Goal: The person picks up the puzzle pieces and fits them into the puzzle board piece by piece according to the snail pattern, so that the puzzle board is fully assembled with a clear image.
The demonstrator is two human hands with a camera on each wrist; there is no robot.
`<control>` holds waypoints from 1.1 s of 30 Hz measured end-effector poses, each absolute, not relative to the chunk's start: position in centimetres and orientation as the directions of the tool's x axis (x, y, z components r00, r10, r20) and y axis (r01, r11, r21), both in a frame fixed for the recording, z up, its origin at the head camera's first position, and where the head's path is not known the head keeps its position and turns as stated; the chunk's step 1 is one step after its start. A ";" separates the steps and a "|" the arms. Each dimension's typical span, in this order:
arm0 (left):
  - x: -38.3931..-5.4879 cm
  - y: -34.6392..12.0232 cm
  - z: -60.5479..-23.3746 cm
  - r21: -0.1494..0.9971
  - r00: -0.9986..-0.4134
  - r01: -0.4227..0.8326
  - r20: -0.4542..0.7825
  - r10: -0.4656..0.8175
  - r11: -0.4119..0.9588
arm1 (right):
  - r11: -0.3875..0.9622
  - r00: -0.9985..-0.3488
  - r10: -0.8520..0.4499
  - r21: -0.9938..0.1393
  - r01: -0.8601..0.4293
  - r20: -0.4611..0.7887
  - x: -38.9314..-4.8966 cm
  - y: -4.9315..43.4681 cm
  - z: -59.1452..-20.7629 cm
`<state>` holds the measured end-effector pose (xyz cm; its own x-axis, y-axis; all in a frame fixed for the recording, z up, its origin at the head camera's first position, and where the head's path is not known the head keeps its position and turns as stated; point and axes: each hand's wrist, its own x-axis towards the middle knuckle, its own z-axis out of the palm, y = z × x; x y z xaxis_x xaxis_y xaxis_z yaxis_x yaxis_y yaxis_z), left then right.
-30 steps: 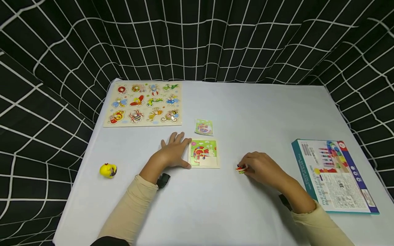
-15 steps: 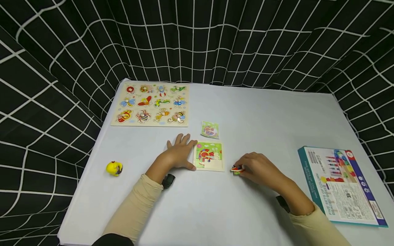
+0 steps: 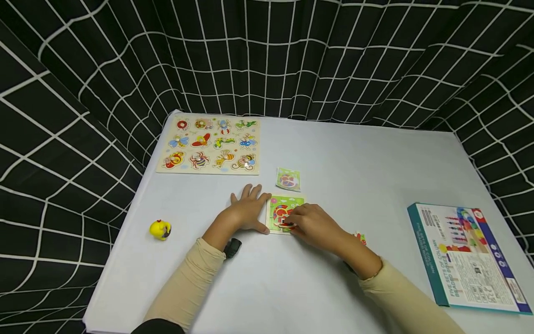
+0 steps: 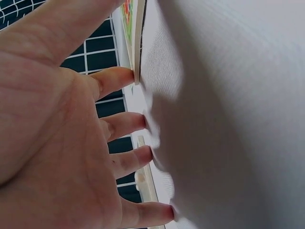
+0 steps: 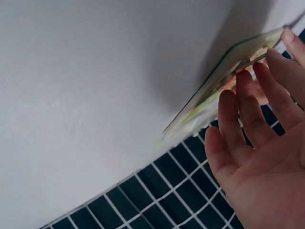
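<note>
A small square jigsaw board point(image 3: 269, 218) with a green and red picture lies on the white table. My left hand point(image 3: 244, 213) spreads its straight fingers along the board's left side, thumb and index fingertip at its edge. In the left wrist view that index fingertip meets the board's rim point(image 4: 137, 47). Over the board's lower right part, my right hand point(image 3: 314, 227) pinches a red puzzle piece point(image 3: 285, 225), partly covered by the fingers. Another red and green puzzle piece point(image 3: 360, 238) lies beyond the right wrist, partly hidden by the forearm.
A small picture card point(image 3: 288, 179) lies just behind the jigsaw board. The wooden insect peg puzzle point(image 3: 212, 172) is at the back left, and a yellow toy duck point(image 3: 160, 229) stands at the left. At the right lies a flat toy box point(image 3: 471, 260). Black netted-pattern cloth point(image 3: 292, 60) surrounds the table.
My right hand has moved left from the open table onto the board with a puzzle piece, leaving another piece behind. The left hand stays at the board's edge. The head view has shifted slightly.
</note>
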<state>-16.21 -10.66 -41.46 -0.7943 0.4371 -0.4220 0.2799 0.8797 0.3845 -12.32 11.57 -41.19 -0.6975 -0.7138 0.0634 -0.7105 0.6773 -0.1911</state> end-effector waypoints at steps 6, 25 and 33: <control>-16.4 -10.5 -41.4 0.376 -0.788 0.293 -0.426 0.445 0.879 | 0.704 -0.714 -0.696 -0.119 -0.700 0.079 -12.1 11.0 -41.6; -16.6 -11.3 -42.3 0.380 -0.800 0.282 -0.414 0.435 0.881 | 0.691 -0.727 -0.686 -0.297 -0.659 0.017 -11.1 13.9 -40.2; -16.6 -12.0 -42.3 0.378 -0.795 0.294 -0.414 0.444 0.878 | 0.825 -0.856 -0.512 -0.237 -0.512 0.067 -9.5 20.4 -40.4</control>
<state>-16.64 -12.01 -42.30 -0.7948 0.4440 -0.4137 0.2937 0.8780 0.3780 -9.48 20.41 -40.38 -0.8562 -0.5122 0.0671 -0.5123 0.8253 -0.2374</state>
